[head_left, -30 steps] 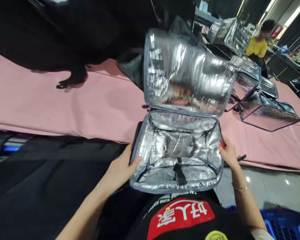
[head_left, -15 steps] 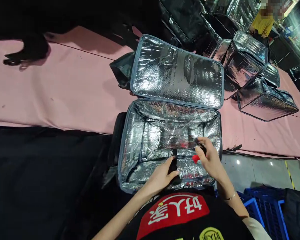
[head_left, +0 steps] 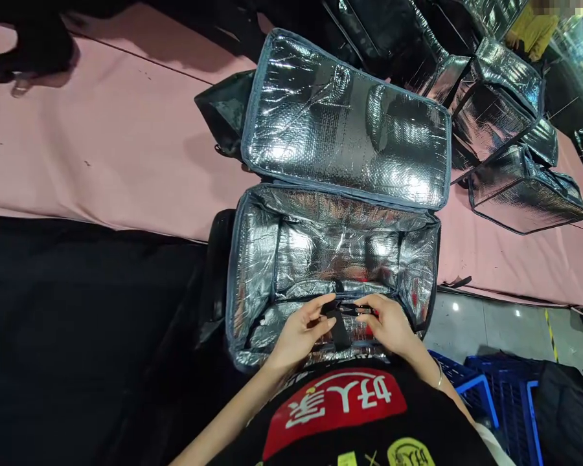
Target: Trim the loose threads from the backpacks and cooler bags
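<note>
An insulated bag [head_left: 340,252] with a shiny silver lining lies open in front of me, its lid [head_left: 344,129] folded back onto the pink-covered table. Inside its near wall hangs a black strap [head_left: 340,331]. My left hand [head_left: 304,330] is closed on the strap between thumb and fingers. From the right, my right hand [head_left: 386,323] holds small black thread snips [head_left: 354,310], mostly hidden by the fingers, with their tips at the strap's edge. Both hands are inside the bag's opening, close together.
Several silver-lined bags [head_left: 525,188] stand at the right of the pink table [head_left: 136,142]. Black fabric [head_left: 78,323] covers the left foreground. Blue crates [head_left: 502,382] sit on the floor at lower right. A person in yellow [head_left: 534,29] is at the far right.
Both hands have moved from the bag's sides to the strap inside. The left hand has taken hold of the strap, and the right hand has brought the snips to it.
</note>
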The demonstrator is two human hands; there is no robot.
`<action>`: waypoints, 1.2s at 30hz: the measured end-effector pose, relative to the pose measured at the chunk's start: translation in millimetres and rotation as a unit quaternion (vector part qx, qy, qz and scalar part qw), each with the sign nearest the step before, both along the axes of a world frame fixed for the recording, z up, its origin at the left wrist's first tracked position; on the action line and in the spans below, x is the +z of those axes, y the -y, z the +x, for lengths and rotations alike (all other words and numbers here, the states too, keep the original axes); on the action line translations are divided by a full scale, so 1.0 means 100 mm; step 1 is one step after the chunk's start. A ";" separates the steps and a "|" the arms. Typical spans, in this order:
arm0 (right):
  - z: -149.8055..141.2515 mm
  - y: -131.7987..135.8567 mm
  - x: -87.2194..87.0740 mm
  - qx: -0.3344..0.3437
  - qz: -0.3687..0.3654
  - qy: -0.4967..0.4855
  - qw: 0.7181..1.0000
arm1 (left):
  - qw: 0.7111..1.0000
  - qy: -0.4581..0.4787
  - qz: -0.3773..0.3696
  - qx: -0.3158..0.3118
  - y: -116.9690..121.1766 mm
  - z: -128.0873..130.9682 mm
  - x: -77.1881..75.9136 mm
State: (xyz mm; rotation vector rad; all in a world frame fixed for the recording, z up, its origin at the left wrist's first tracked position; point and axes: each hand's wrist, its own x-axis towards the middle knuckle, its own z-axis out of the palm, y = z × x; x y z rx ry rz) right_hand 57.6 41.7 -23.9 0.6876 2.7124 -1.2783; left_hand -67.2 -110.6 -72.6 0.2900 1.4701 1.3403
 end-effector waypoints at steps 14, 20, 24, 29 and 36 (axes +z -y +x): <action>-0.02 0.03 -0.03 0.060 0.116 -0.003 0.991 | 1.000 -0.014 -0.005 -0.011 -0.03 0.01 0.10; -0.01 0.04 -0.07 0.012 0.076 -0.055 0.996 | 1.000 0.000 0.013 -0.003 -0.01 0.01 0.04; -0.01 0.04 -0.11 0.045 0.087 -0.037 0.995 | 1.000 -0.011 0.013 0.003 -0.01 0.02 0.04; -0.01 0.06 -0.13 0.032 0.091 -0.066 0.993 | 1.000 -0.018 0.017 0.002 -0.01 0.03 0.01; -0.03 0.07 -0.13 0.013 0.063 -0.082 0.995 | 0.999 -0.033 0.020 -0.003 -0.02 0.03 0.04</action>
